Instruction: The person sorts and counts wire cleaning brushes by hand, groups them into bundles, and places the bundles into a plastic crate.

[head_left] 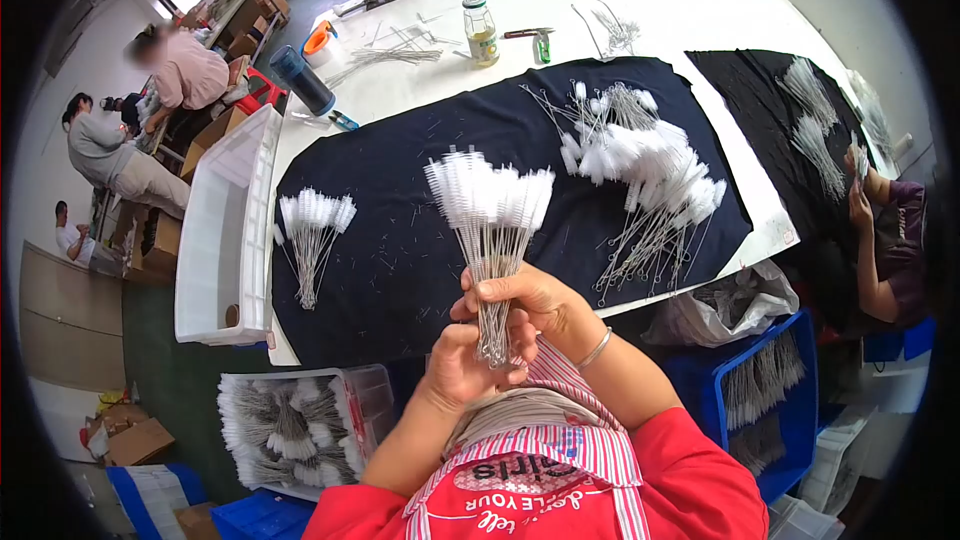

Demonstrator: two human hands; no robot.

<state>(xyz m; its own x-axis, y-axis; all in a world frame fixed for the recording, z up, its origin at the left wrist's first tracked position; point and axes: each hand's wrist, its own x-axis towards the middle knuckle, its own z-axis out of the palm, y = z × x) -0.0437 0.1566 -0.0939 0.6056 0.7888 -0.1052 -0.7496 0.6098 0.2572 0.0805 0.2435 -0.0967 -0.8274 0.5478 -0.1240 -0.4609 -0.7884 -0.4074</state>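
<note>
A bundle of white-bristled tube brushes (490, 195) stands upright in front of me, bristles up and wire handles down. My right hand (535, 295), a bracelet on its wrist, is closed round the wire handles just below the bristles. My left hand (468, 358) curls its fingers about the looped lower ends of the same bundle. On the dark cloth (400, 280) to the left lies a smaller bunch of brushes (316, 225). A large loose pile of brushes (650, 155) spreads over the cloth to the right.
A white crate (225, 240) stands left of the white table (660, 20). Near the back are a dark bottle (302, 80), a glass jar (480, 32) and tape (320, 44). Brush-filled bins (372, 405) (715, 380) flank me. A co-worker's hands (860, 190) are at far right.
</note>
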